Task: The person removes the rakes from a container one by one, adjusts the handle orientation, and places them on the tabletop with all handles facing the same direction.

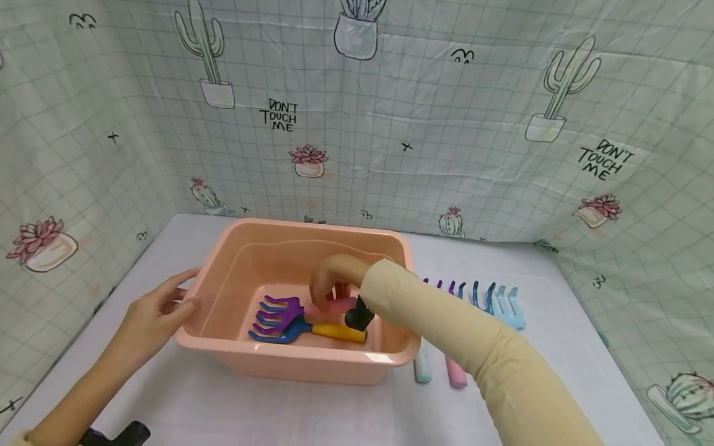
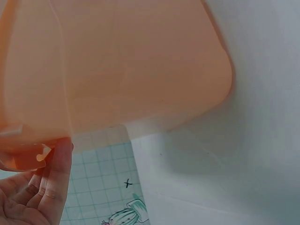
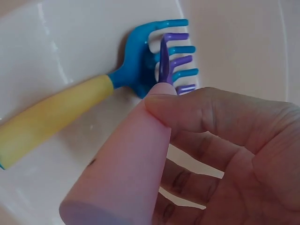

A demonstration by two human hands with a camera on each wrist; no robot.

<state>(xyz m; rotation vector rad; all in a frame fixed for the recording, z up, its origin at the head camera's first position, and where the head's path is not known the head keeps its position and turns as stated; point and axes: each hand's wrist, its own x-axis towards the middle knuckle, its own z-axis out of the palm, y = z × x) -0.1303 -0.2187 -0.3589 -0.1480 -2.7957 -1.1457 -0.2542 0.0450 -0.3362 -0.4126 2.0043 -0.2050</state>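
Observation:
A peach plastic tub stands on the white tabletop. My left hand grips its left rim, thumb toward the inside; the left wrist view shows the fingers at the rim's edge. Inside the tub, my right hand holds a purple toy hand rake by its pink handle, thumb near the handle's narrow end. A blue hand rake with a yellow handle lies on the tub floor. The purple tines overlap the blue ones in both views.
Right of the tub, more rakes lie on the table, partly hidden by my right sleeve: light blue tines, a pink handle and a pale green handle. A cactus-print cloth hangs behind and at both sides.

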